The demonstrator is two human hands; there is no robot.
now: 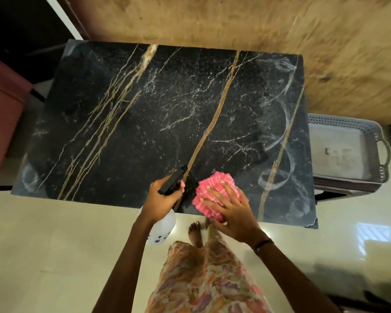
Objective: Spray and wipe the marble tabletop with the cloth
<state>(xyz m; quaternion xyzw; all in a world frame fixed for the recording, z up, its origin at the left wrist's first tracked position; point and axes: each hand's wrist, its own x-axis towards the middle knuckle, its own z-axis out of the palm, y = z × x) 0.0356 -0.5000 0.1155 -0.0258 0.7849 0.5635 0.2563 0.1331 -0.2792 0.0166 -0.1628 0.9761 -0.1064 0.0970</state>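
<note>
Your right hand [231,213] lies flat on the pink cloth [215,195], fingers spread and straight, pressing it onto the black marble table [145,123] close to the near edge. Part of the cloth hangs past that edge, under your palm. Your left hand [161,199] curls round the black head of the spray bottle [167,220], just left of the cloth; the nozzle points out over the table while the white body hangs below the near edge, above the floor [43,245].

The table top is a dark slab with gold and white veins running diagonally. Its far edge sits tight against the tan wall [257,23], so there is no room beyond it. The whole stretch from the cloth to the far edge and to the left edge is bare stone. Pale swirled streaks show along the right side and at the near left corner. The near right corner looks chipped.

Off the right edge, a grey basket [348,147] with a perforated rim and a handle sits just beside the table and lower than it. Off the left edge a reddish piece of furniture [2,109] stands near the table. Your bare foot [195,233] and patterned skirt [203,279] are at the near edge on pale glossy floor.

The dark marks on the bottle and in the basket are too blurred to read.
</note>
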